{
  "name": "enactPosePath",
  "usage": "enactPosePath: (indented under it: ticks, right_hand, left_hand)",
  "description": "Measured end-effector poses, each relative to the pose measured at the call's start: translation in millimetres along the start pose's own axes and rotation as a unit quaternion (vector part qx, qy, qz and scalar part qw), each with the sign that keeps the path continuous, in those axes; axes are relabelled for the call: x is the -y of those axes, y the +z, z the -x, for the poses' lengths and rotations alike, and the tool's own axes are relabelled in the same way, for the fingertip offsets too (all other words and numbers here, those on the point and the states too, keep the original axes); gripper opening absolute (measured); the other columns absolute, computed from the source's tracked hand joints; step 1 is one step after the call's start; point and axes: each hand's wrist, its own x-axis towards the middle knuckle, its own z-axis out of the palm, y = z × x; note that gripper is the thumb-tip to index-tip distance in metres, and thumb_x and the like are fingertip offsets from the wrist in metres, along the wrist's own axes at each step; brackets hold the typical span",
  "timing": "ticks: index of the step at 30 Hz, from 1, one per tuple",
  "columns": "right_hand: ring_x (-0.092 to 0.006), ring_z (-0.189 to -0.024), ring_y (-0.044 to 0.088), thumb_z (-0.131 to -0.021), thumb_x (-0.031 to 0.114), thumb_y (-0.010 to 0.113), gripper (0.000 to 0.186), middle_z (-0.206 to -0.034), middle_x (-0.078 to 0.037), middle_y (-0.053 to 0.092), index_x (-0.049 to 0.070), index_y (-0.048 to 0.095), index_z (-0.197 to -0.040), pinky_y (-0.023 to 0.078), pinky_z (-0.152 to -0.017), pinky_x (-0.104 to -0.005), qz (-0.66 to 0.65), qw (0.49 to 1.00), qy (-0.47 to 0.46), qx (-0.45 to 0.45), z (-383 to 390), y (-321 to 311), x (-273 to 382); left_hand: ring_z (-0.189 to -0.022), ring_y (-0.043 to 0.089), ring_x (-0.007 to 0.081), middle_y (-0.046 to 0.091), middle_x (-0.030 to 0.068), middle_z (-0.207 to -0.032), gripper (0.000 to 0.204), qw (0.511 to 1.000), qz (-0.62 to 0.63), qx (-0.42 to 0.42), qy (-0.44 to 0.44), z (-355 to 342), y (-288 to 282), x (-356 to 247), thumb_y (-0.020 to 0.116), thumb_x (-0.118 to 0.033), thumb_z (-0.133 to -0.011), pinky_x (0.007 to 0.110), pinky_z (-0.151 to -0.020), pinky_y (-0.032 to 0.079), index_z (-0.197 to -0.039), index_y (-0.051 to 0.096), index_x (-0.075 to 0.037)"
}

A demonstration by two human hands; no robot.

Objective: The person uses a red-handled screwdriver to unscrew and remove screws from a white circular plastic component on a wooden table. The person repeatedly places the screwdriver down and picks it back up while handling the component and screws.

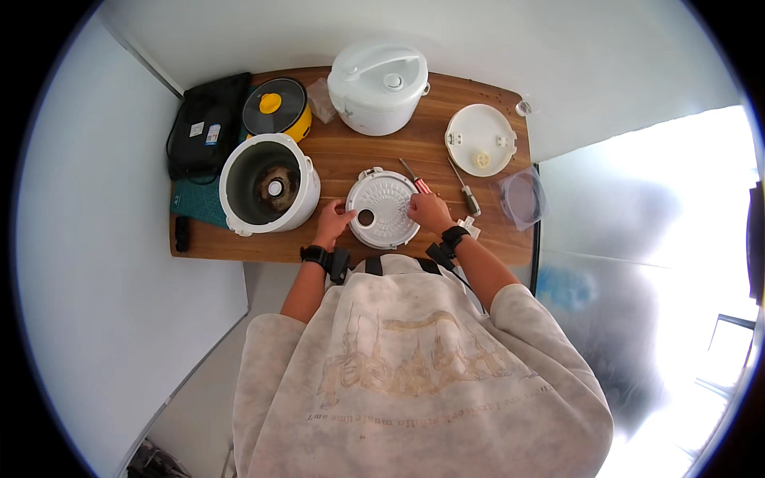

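A round white inner lid panel of a rice cooker (pixel 390 197), with a ribbed face and one dark round hole, lies on the table in front of me. My left hand (pixel 331 223) grips its left rim, the thumb on top near the hole. My right hand (pixel 430 212) is closed at the right rim, fingertips against the panel; whether a small part is between them is hidden. Just beyond that hand lies a screwdriver with a red handle (pixel 421 186). Another screwdriver, with a dark handle (pixel 472 202), lies farther right. A small white plastic part (pixel 468 228) sits by my right wrist.
Left of the panel stands an open white rice cooker body (pixel 309 191). Behind are a yellow pot with a dark lid (pixel 275 106), a black bag (pixel 205 131) and a closed white rice cooker (pixel 378 92). A white outer cover (pixel 481 131) and clear round-marked plastic piece (pixel 523 199) lie right.
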Motion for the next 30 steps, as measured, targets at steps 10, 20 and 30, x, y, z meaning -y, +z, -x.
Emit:
enactPosePath:
  ticks: [10,20,30]
  right_hand:
    - [-0.0366,-0.085,0.067,-0.083,0.019,0.061,0.012,-0.084,-0.016,0.069,0.008,0.065,-0.085,0.053,-0.073,-0.0492,-0.044,0.999,-0.001,-0.026,0,-9,-8]
    - [-0.0417,-0.095,0.063,-0.086,0.03,0.063,0.032,-0.103,-0.022,0.062,0.007,0.053,-0.106,0.052,-0.079,-0.0509,0.03,0.988,0.084,-0.124,21,-30,-53]
    - [-0.0421,-0.1,0.065,-0.08,0.044,0.066,0.055,-0.11,-0.026,0.066,0.004,0.056,-0.117,0.052,-0.085,-0.05,0.041,0.983,0.173,0.042,4,-25,-36]
  left_hand:
    - [-0.091,0.066,0.0179,0.071,0.0104,-0.1,0.033,0.995,0.022,-0.044,0.086,-34,1,8,0.066,-0.011,-0.084,0.032,-0.081,0.052,-0.114,0.063,0.002]
    - [-0.091,0.067,0.0319,0.07,0.016,-0.096,0.023,0.952,-0.244,-0.051,0.18,-17,2,-8,0.066,-0.015,-0.083,0.04,-0.08,0.053,-0.103,0.061,-0.003]
    - [-0.098,0.066,0.038,0.068,0.019,-0.105,0.058,0.906,-0.417,0.0,0.08,9,10,0,0.076,-0.046,-0.076,0.047,-0.084,0.051,-0.109,0.053,-0.004]
